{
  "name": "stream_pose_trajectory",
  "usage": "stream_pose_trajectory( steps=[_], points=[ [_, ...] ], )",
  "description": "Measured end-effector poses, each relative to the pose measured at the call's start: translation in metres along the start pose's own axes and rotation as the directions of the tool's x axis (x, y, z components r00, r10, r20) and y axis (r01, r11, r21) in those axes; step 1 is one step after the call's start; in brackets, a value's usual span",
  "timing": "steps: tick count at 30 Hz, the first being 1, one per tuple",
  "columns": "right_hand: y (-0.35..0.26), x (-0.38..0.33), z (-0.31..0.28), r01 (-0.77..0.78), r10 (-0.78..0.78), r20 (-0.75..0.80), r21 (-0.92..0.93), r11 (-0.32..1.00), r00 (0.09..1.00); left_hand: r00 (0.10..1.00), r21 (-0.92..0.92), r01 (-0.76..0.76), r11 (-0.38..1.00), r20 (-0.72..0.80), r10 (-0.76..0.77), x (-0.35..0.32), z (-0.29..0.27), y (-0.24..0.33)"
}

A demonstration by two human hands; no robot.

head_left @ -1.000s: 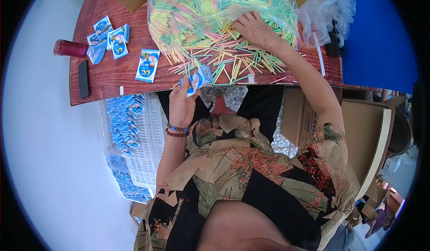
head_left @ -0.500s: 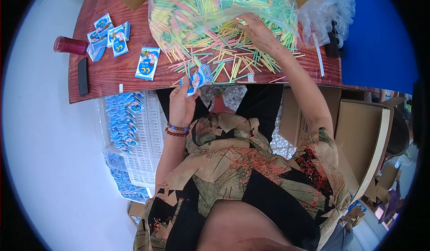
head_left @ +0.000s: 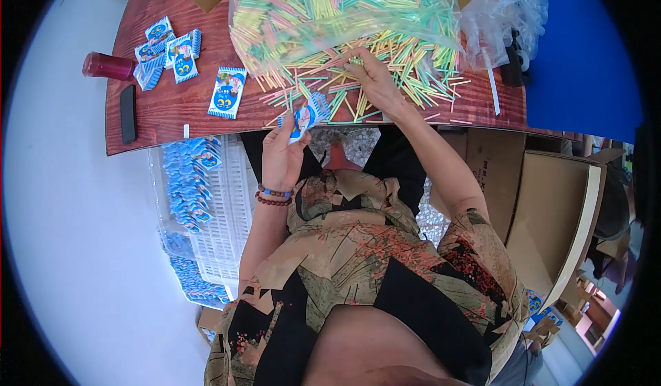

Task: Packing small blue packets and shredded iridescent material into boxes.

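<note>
My left hand, a beaded bracelet at the wrist, is closed on a small blue-and-white packet just above the table's near edge. My right hand pinches a small bunch of short thin straws, their ends showing at the fingertips. Beneath and around it lie loose straws in yellow, green and pink. They spread from a large clear plastic bag full of the same straws. A single packet lies flat to the left of my left hand.
More packets lie at the table's left, near a dark red cup and a black phone-like object. Below stands a white basket beside several packets. Crumpled clear plastic lies at right; an open carton stands below.
My right hand has moved left and nearer, out from the bag's edge, with a bunch of straws in its fingers. My left hand and its packet have barely moved.
</note>
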State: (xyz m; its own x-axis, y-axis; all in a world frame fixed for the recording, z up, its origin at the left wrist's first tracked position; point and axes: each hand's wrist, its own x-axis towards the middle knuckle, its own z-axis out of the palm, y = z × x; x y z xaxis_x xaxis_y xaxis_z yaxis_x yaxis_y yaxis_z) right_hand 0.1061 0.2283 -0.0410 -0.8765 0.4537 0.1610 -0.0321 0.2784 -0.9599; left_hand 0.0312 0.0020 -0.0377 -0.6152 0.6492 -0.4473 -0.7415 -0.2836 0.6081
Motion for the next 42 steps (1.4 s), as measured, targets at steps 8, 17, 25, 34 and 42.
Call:
stream_pose_trajectory(
  steps=[8, 17, 25, 34, 42],
  points=[
    [-0.037, 0.004, 0.001, 0.148, 0.084, -0.214, 0.862, 0.485, 0.973, 0.99, -0.125, -0.105, 0.987, 0.076, 0.115, 0.016, 0.022, -0.001],
    [-0.081, -0.001, 0.036, 0.196, 0.077, -0.219, 0.954, 0.228, 0.973, 0.972, -0.078, -0.188, 0.979, 0.128, 0.197, 0.028, 0.043, -0.001],
    [-0.088, -0.001, 0.053, 0.302, 0.069, -0.338, 0.903, 0.306, 0.939, 0.959, -0.135, -0.214, 0.967, 0.16, 0.235, 0.023, 0.046, -0.002],
    [-0.08, -0.002, 0.066, 0.37, -0.005, -0.399, 0.846, 0.385, 0.917, 0.959, -0.169, -0.236, 0.957, 0.116, 0.257, 0.023, 0.051, -0.007],
    [-0.079, -0.007, 0.073, 0.417, 0.092, -0.498, 0.801, 0.429, 0.862, 0.968, -0.235, -0.217, 0.948, 0.074, 0.24, 0.027, 0.048, -0.015]
  ],
)
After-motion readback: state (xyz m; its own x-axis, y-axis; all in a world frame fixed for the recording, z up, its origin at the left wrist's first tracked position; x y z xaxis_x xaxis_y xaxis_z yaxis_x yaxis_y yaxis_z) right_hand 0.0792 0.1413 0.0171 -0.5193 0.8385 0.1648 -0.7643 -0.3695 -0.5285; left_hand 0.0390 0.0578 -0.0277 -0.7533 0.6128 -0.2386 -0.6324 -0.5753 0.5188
